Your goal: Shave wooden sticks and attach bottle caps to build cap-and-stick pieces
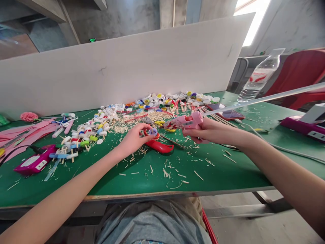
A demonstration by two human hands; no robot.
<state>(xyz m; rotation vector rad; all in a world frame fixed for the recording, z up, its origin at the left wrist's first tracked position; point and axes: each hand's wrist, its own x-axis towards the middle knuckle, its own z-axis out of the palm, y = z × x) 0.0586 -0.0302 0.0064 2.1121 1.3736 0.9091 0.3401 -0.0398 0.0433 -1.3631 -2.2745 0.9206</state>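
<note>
Between the thumb and fingers of my left hand [135,139] is a small pale purple bottle cap [153,131]. My right hand [207,130] grips a pink hot glue gun [189,122], its nozzle pointing left toward the cap but apart from it. A long clear glue stick [259,99] sticks out of the gun's back end. Below the cap, a red-handled tool [159,146] lies on the green table [152,183]. Yellow-handled pliers [159,123] rest just behind, partly hidden by the gun.
Heaps of bottle caps [104,118] and wood slivers [134,122] cover the table's middle and back, before a white board [114,74]. Purple power strips [38,161] sit at both sides. A water bottle [261,76], a phone [225,112] and a white cord [274,145] are on the right.
</note>
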